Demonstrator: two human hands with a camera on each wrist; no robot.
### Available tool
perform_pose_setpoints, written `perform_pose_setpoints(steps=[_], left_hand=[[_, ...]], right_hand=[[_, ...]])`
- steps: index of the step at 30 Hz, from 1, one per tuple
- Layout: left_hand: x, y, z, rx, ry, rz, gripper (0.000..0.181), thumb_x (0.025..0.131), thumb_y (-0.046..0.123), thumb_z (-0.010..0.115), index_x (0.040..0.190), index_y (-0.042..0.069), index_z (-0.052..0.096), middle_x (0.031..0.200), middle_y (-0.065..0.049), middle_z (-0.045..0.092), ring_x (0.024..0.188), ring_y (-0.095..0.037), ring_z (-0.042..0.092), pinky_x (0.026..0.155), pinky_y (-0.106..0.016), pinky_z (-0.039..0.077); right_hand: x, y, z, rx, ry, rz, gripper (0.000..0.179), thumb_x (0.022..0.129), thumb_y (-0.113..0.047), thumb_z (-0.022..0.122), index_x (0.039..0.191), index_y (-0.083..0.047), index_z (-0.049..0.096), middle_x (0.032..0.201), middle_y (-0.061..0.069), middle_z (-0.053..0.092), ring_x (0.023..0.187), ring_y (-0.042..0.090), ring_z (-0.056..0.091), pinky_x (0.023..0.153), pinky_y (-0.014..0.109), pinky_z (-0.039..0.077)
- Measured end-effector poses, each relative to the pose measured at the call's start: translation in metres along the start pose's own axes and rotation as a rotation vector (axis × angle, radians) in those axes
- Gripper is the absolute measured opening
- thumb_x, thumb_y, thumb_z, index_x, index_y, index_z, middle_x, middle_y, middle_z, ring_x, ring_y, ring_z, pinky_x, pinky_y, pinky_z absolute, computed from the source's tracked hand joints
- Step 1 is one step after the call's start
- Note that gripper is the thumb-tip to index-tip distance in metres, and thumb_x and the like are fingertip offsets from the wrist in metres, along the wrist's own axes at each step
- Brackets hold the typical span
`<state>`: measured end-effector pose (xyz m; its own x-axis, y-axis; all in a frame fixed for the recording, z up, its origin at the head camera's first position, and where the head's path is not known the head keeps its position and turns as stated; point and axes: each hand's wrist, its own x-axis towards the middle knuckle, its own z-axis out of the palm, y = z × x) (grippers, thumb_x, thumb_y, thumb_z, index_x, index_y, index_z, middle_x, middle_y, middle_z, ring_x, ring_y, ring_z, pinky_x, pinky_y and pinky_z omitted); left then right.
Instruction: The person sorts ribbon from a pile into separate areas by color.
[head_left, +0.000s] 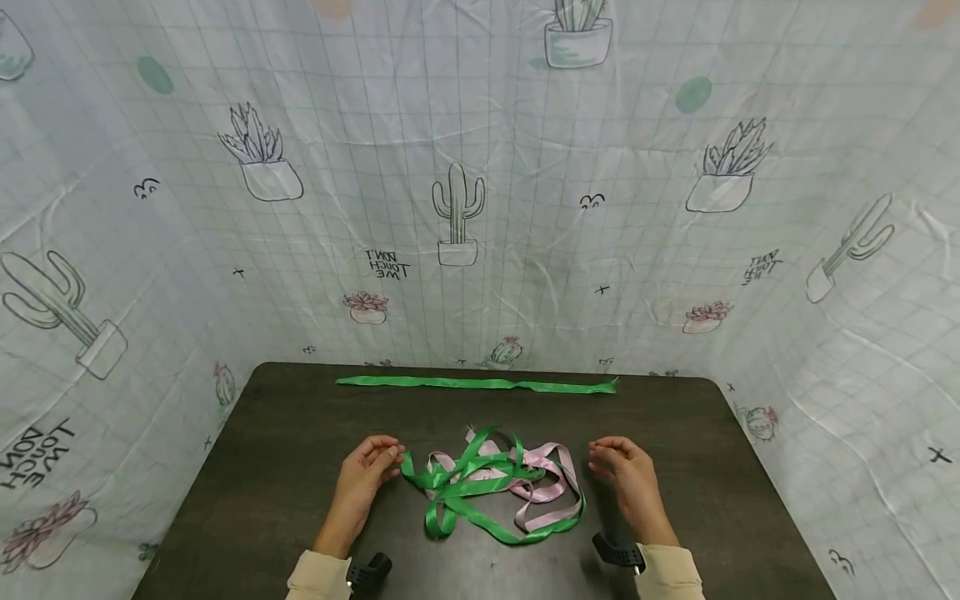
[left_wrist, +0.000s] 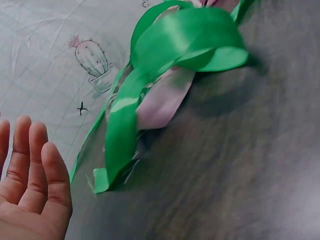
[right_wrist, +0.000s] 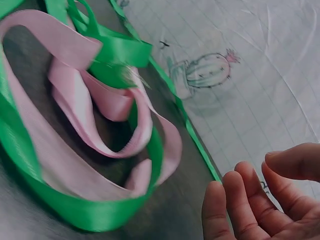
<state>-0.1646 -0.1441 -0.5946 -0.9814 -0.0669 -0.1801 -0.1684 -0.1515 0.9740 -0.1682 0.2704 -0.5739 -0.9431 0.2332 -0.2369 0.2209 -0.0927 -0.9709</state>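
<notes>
A loose tangle of green ribbon (head_left: pixel 483 518) and pink ribbon (head_left: pixel 542 492) lies in the middle of the table. At its left side is my left hand (head_left: pixel 366 468), whose fingertips are right at a loose green end in the head view. The left wrist view shows this cut green end (left_wrist: pixel 101 180) lying free, apart from the nearly straight fingers (left_wrist: pixel 36 170). My right hand (head_left: pixel 626 477) hovers to the right of the pink loops, bent loosely. Nothing sits between its thumb and fingers (right_wrist: pixel 245 195) in the right wrist view.
A separate green ribbon strip (head_left: pixel 472 383) lies stretched straight along the far edge of the dark table (head_left: pixel 277 467). A pale curtain (head_left: pixel 525 150) printed with cacti hangs behind and on both sides. Each wrist wears a black strap (head_left: pixel 618 552).
</notes>
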Motion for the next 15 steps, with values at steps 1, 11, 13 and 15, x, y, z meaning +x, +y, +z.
perform_pose_setpoints(steps=[1, 11, 13, 15], left_hand=[[-0.001, -0.001, 0.001, -0.005, -0.004, -0.002, 0.029, 0.105, 0.013, 0.065, 0.126, -0.007, 0.06, 0.112, -0.009, 0.074, 0.097, -0.013, 0.072, 0.083, -0.028, 0.061], [-0.009, -0.009, 0.007, -0.04, -0.031, 0.018, 0.033, 0.104, 0.013, 0.066, 0.126, -0.01, 0.058, 0.113, -0.014, 0.073, 0.097, -0.018, 0.072, 0.083, -0.032, 0.062], [-0.009, -0.009, 0.009, -0.05, -0.033, 0.024, 0.032, 0.103, 0.013, 0.067, 0.125, -0.009, 0.058, 0.112, -0.014, 0.073, 0.096, -0.02, 0.072, 0.082, -0.032, 0.062], [-0.01, -0.008, 0.01, -0.06, -0.031, 0.026, 0.031, 0.103, 0.014, 0.068, 0.123, -0.008, 0.059, 0.112, -0.014, 0.073, 0.097, -0.021, 0.072, 0.081, -0.032, 0.062]], right_hand=[[-0.001, 0.001, 0.003, 0.004, 0.0, -0.002, 0.011, 0.103, -0.003, 0.063, 0.11, 0.005, 0.063, 0.097, -0.004, 0.073, 0.095, 0.014, 0.071, 0.084, 0.029, 0.062], [-0.007, 0.008, 0.022, 0.029, -0.011, 0.016, 0.011, 0.102, -0.003, 0.064, 0.11, 0.004, 0.065, 0.095, -0.003, 0.072, 0.097, 0.014, 0.072, 0.087, 0.032, 0.062], [-0.006, 0.008, 0.028, 0.019, -0.026, 0.009, 0.015, 0.102, -0.003, 0.064, 0.113, 0.007, 0.064, 0.098, 0.001, 0.073, 0.099, 0.017, 0.073, 0.089, 0.033, 0.062], [-0.006, 0.007, 0.036, -0.006, -0.036, 0.009, 0.017, 0.102, -0.003, 0.064, 0.115, 0.008, 0.063, 0.098, 0.002, 0.073, 0.099, 0.017, 0.072, 0.089, 0.033, 0.062]])
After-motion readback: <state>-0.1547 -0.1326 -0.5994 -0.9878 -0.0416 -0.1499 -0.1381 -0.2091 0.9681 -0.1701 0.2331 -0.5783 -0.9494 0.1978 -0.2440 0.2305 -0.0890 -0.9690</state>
